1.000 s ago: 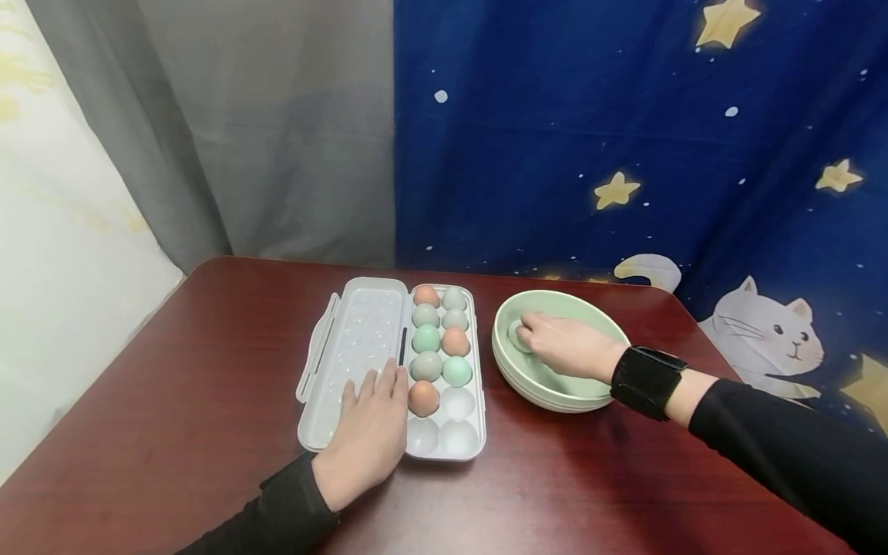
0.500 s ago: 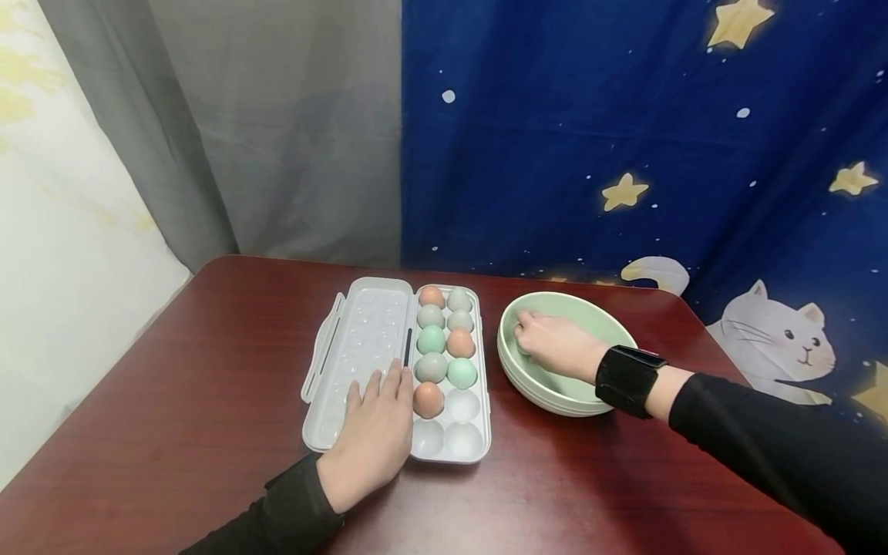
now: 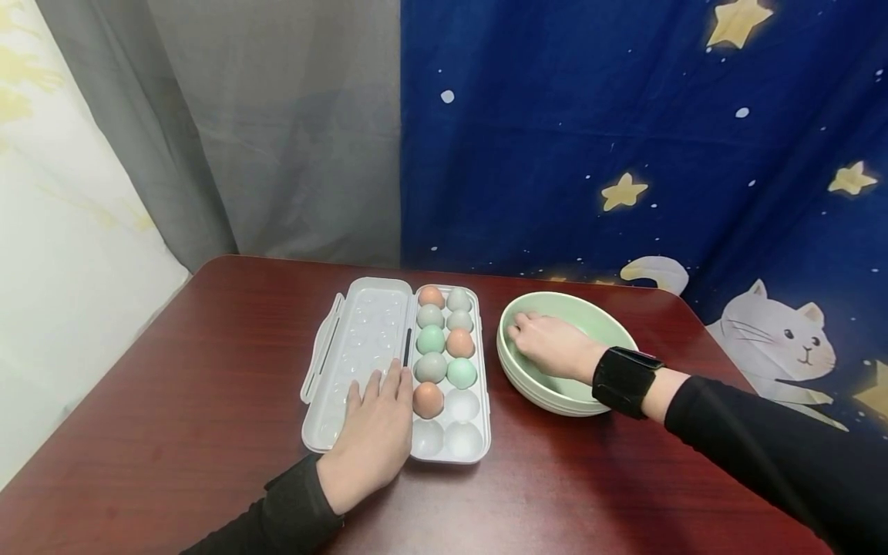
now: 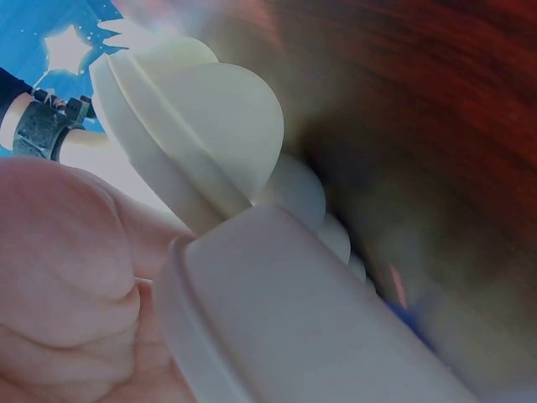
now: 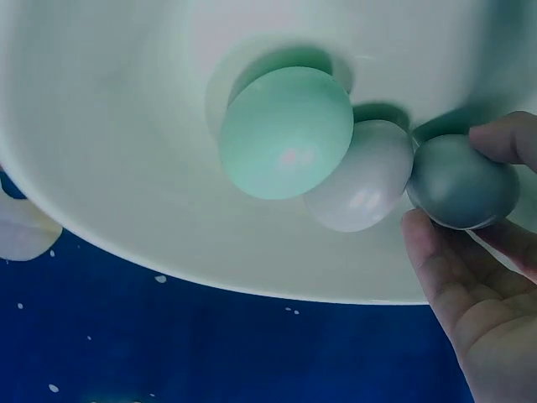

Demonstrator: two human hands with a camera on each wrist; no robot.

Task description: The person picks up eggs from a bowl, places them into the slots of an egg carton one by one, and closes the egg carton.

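Observation:
Inside the light green bowl, my right hand pinches a grey-green egg between thumb and fingertips. In the right wrist view a pale egg and a mint green egg lie beside it; the head view hides these behind the hand. A white plastic egg carton stands unfolded left of the bowl, holding several eggs in brown, grey and green. My left hand rests with fingers outstretched on the carton's lid. A brown egg sits just right of those fingers.
Both carton and bowl stand on a dark red wooden table with rounded far corners. Behind it hang a grey curtain and a blue starry curtain. The bowl's rim rises around my right hand.
Within the bowl my right hand has shifted slightly left. The egg visible at its fingertips a second ago is now hidden in the head view. My left hand stays on the lid.

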